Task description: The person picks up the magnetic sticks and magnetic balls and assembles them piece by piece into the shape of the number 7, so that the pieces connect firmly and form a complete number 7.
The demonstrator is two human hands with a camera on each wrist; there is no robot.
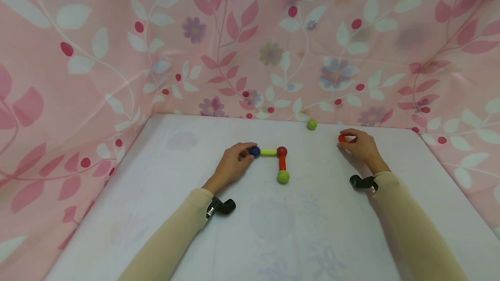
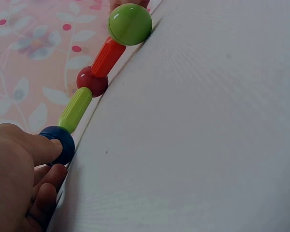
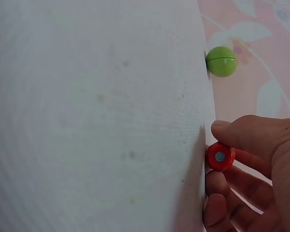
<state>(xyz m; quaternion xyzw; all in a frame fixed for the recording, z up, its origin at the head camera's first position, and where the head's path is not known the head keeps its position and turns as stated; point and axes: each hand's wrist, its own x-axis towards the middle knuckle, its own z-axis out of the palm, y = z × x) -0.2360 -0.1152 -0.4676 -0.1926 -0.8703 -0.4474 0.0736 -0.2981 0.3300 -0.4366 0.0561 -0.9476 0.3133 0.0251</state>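
My left hand pinches a dark blue ball between thumb and fingers. From that ball a yellow-green rod runs right to a red ball. A red rod leads from there toward me to a green ball, so the joined pieces form an L on the table. Farther right, my right hand holds another red rod. In the right wrist view this red rod shows a round end with a silvery disc in its middle, thumb above and fingers below.
A loose green ball lies near the table's back edge, left of my right hand. The white-covered table ends against a pink floral curtain. Each wrist carries a black camera.
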